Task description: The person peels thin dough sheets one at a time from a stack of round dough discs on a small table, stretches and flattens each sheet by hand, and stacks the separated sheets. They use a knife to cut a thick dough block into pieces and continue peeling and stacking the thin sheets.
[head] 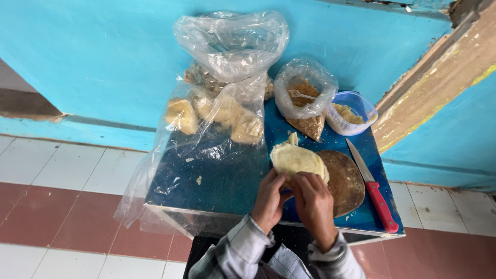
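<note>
Both the left hand [269, 200] and right hand [313, 202] are pinching the near edge of a pale dough sheet [297, 159], which is lying partly over a round wooden board [343, 181] on the blue table [217, 181]. It is looking soft, floppy and probably tearable, so gripping it at the edge with both hands suits it.

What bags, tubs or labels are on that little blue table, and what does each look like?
Large clear plastic bag: back left, crumpled, holding pale yellow dough lumps.
Small clear bag: back centre, open-topped, brown crumbs and a white spoon inside.
Plastic tub: back right, round, clear with a blue rim, pale filling.
No labels, signs or screens show.
</note>
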